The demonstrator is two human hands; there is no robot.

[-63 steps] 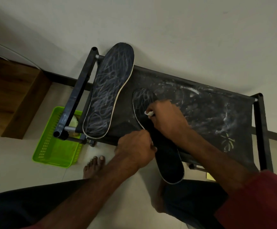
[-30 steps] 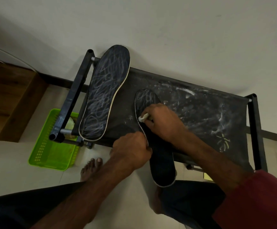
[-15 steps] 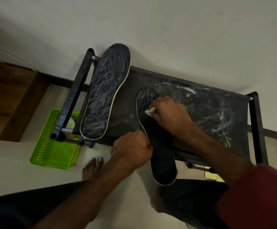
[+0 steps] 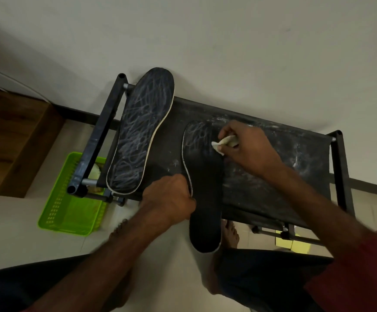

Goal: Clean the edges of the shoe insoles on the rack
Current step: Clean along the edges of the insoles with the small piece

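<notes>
This looks like a room in a home. A low black shoe rack [image 4: 99, 136] stands against a plain pale wall [image 4: 228, 41] with dark skirting, on a light tiled floor [image 4: 9, 221]. Wooden furniture [image 4: 14, 136] sits at the left, a green plastic basket [image 4: 66, 217] lies lower left, and a bare foot [image 4: 230, 236] shows below the rack.

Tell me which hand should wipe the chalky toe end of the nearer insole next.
Right. The right hand pinches the white wad at the toe of the nearer insole; the left hand grips its left edge, steadying it.
</notes>
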